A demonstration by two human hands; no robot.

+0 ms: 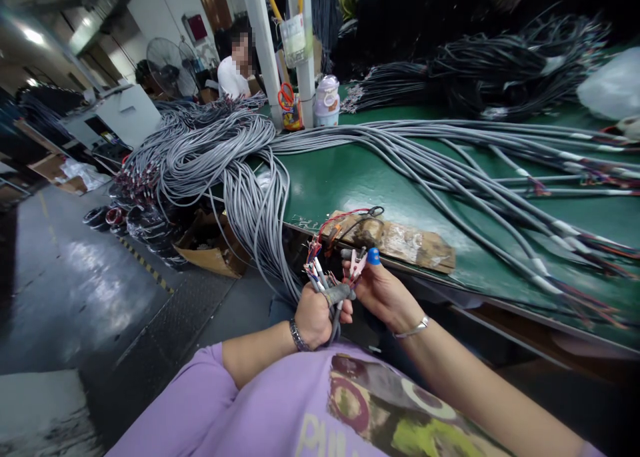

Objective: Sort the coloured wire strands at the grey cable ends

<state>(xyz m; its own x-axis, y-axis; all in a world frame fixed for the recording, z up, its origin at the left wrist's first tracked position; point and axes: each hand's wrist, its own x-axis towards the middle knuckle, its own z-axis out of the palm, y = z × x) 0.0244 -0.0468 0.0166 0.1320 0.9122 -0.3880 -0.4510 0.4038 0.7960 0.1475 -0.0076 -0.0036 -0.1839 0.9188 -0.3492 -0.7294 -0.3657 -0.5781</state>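
My left hand (313, 314) is closed in a fist round a bundle of grey cable ends (336, 296), whose stripped coloured wires (316, 265) fan out above it. My right hand (383, 290) is closed beside it, pinching a small pair of snips (357, 262) at the wire tips; one finger wears a blue cap (373, 256). Both hands hover just in front of the green workbench edge (350, 177). A taped cardboard pad (400, 238) with small black scissors (373, 212) lies on the bench behind the hands.
Long grey cables (240, 157) drape over the bench's left edge to the floor; more run across the bench (475, 170). Black cable heaps (500, 70) sit at the back. White posts (263, 44), a jar (327, 100), a seated person (235, 67), a fan (167, 67) and floor boxes (207, 247) stand further off.
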